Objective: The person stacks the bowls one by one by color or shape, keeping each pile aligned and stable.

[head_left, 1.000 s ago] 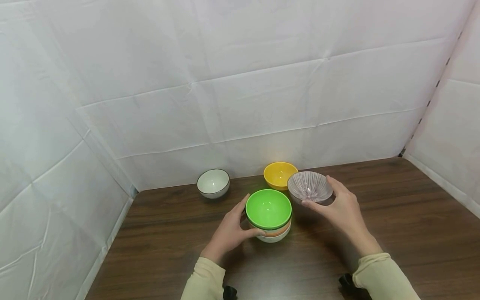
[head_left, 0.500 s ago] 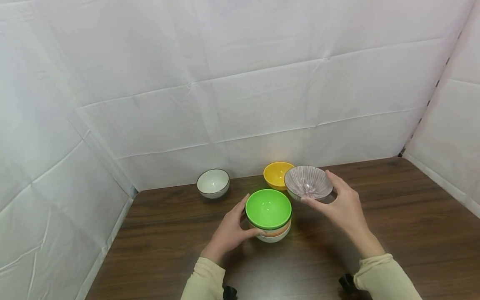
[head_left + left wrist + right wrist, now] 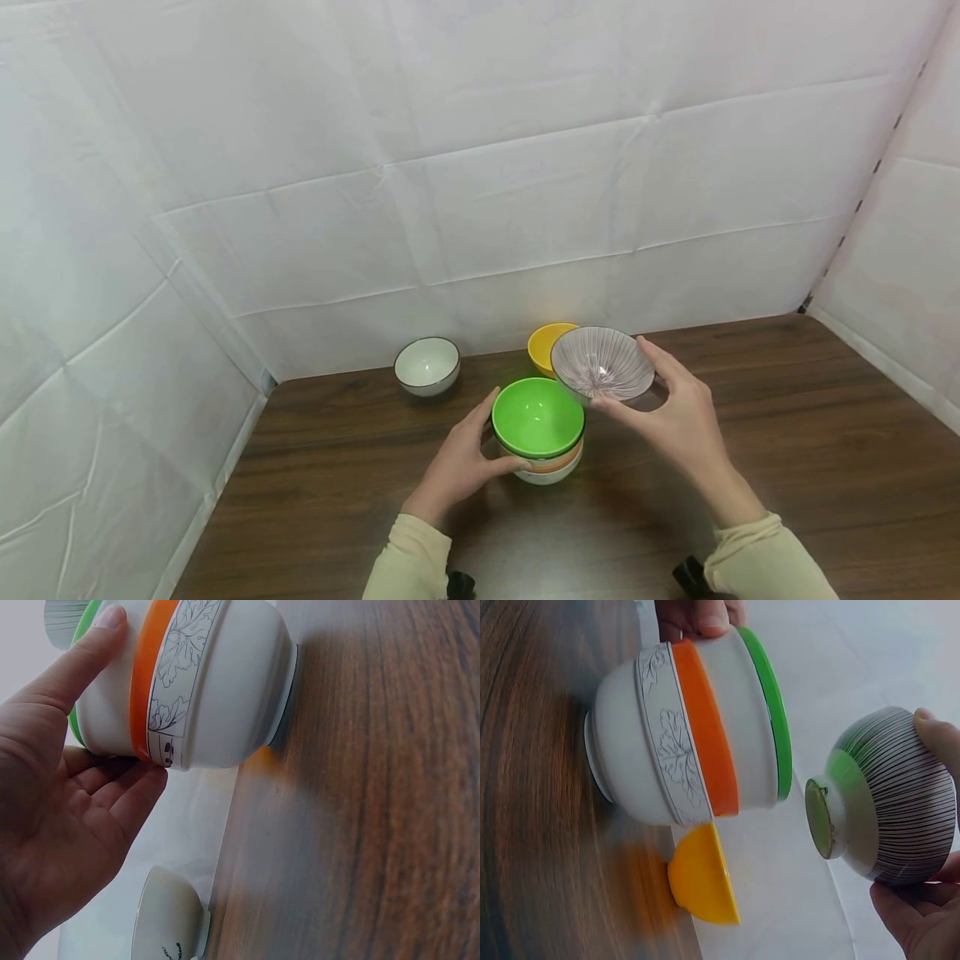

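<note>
In the head view, a stack of nested bowls stands on the table, a bright green bowl point(image 3: 537, 417) on top. Below it, an orange-banded bowl point(image 3: 705, 727) and a white bowl with a leaf-pattern band point(image 3: 244, 682) show in the wrist views. My left hand point(image 3: 461, 462) holds the stack from its left side, thumb in front and fingers round the back. Thumb and fingers of my right hand point(image 3: 682, 417) pinch a striped grey-purple bowl point(image 3: 603, 362) by its side. That bowl hangs in the air, tilted slightly, up and right of the green rim and apart from it.
A yellow bowl point(image 3: 543, 342) sits behind the stack, partly hidden by the striped bowl. Farther left stands a white bowl with a dark rim point(image 3: 426, 367). White sheeting point(image 3: 480, 208) walls off the back and sides of the brown wooden table point(image 3: 315, 500).
My right hand has raised the striped bowl and carried it left toward the stack, covering more of the yellow bowl. The left hand and the stack have stayed in place.
</note>
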`<state>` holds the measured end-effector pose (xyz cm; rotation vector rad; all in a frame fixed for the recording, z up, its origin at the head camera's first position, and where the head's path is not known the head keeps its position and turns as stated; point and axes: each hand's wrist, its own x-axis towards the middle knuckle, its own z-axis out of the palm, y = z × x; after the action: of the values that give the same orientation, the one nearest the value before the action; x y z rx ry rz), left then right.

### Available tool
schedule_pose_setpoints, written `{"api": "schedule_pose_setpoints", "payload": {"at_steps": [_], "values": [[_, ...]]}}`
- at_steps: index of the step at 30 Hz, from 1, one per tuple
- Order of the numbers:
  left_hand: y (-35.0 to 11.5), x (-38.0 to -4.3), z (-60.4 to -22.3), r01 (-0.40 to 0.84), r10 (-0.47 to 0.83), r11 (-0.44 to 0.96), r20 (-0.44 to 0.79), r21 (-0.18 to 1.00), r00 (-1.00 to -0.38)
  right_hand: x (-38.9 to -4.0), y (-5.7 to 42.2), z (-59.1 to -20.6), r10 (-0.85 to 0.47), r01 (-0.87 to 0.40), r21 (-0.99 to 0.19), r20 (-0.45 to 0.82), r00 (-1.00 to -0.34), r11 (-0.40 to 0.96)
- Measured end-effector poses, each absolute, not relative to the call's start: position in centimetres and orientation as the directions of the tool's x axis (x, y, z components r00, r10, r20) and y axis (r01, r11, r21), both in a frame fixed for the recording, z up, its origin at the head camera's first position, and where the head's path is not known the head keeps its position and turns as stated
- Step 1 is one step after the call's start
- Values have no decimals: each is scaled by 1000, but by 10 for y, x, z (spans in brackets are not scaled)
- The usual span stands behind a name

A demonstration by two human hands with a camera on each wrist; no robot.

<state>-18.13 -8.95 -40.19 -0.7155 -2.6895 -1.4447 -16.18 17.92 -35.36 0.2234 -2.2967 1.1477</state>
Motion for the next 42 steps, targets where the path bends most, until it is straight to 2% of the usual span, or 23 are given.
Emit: {"api": "schedule_pose_setpoints", "payload": {"at_steps": [15, 28, 42], "values": [[-91, -180, -401, 398, 392, 481, 215, 781, -895, -158, 164, -357, 76, -428, -677, 580, -811, 599], [-90, -181, -402, 405, 392, 477, 224, 780, -892, -156, 153, -363, 27, -450, -686, 564, -825, 571], [-91, -180, -400, 396, 387, 472, 219, 788, -896, -157, 142, -377, -30, -522, -646, 612, -790, 557]]}}
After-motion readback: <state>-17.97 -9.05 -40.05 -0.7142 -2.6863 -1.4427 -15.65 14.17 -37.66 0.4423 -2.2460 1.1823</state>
